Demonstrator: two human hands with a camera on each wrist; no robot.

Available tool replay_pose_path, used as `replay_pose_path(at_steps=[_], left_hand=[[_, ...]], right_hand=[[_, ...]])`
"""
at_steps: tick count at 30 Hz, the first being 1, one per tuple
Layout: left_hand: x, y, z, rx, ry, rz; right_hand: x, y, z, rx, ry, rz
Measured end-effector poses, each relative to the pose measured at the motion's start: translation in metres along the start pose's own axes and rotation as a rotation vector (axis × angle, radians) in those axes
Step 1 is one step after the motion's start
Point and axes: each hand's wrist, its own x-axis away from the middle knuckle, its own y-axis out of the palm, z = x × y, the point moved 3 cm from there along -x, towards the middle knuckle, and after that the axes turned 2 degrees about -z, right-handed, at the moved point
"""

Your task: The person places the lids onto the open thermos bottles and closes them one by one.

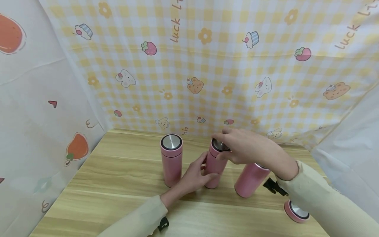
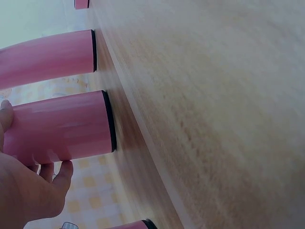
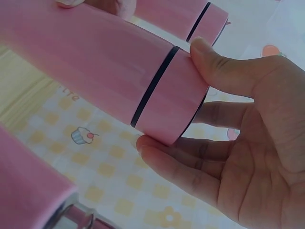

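Note:
Three pink thermos bottles stand in a row on the wooden table. My left hand (image 1: 196, 176) grips the body of the middle thermos (image 2: 62, 129), thumb on one side and fingers round the other. From above, my right hand (image 1: 241, 144) holds the lid (image 3: 169, 100) of that same thermos, thumb and fingertips on its rim. A dark line runs round the bottle just under this lid. The left thermos (image 1: 171, 164) has its silver-topped lid on. On the right, the open thermos (image 1: 251, 179) shows a metal neck (image 3: 78, 217) without a lid.
A loose pink lid (image 1: 296, 211) with a silver top lies on the table (image 1: 124, 184) at the right, close by my right sleeve. Behind the table hangs a yellow checked cloth (image 1: 177, 72), with a white printed cloth (image 1: 38, 115) at the left.

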Motion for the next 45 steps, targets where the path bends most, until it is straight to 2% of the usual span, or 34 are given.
replay_pose_path(at_steps=[7,13,21,31,35,45], left_hand=[[0.0,0.0,0.0,0.002,-0.002,-0.003],[0.001,0.0,0.0,0.004,-0.001,-0.005],[0.001,0.001,0.001,0.011,0.008,-0.007],[0.001,0.001,-0.001,0.009,0.012,-0.003],[0.001,0.001,-0.001,0.001,0.018,-0.002],[0.001,0.0,0.001,-0.002,0.012,0.0]], right_hand=[[-0.001,0.002,0.001,0.023,-0.008,0.029],[0.003,0.006,0.002,-0.009,0.022,0.043],[0.01,0.006,0.008,-0.066,0.026,-0.016],[0.013,-0.001,0.011,-0.192,-0.06,-0.081],[0.011,0.0,0.01,-0.219,-0.056,-0.102],[0.007,-0.001,0.008,-0.207,-0.038,-0.105]])
